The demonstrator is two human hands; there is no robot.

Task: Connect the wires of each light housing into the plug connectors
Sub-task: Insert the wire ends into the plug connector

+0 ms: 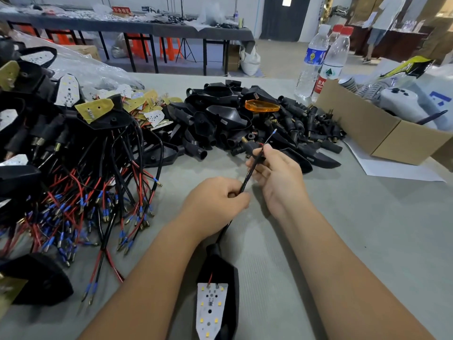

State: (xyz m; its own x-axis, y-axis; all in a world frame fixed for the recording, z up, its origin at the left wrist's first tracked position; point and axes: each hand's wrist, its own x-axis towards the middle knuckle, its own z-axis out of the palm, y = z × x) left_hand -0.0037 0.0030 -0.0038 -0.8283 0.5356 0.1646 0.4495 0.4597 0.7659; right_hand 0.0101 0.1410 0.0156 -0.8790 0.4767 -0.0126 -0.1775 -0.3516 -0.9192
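On the grey desk (318, 229), your left hand (215, 200) pinches the cable (247, 176); your right hand (277, 173) holds a plug connector (248, 146). Many housings (220, 119) likely remain unwired.

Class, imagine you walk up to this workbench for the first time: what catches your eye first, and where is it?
At centre, the left hand and right hand each pinch a black cable, the right also holding a plug connector; the cable runs down to a light housing with a white LED board at the bottom edge. On the left sprawls a tangle of red and black wires with blue tips. Behind the hands, one orange lens glows atop a pile of black housings.
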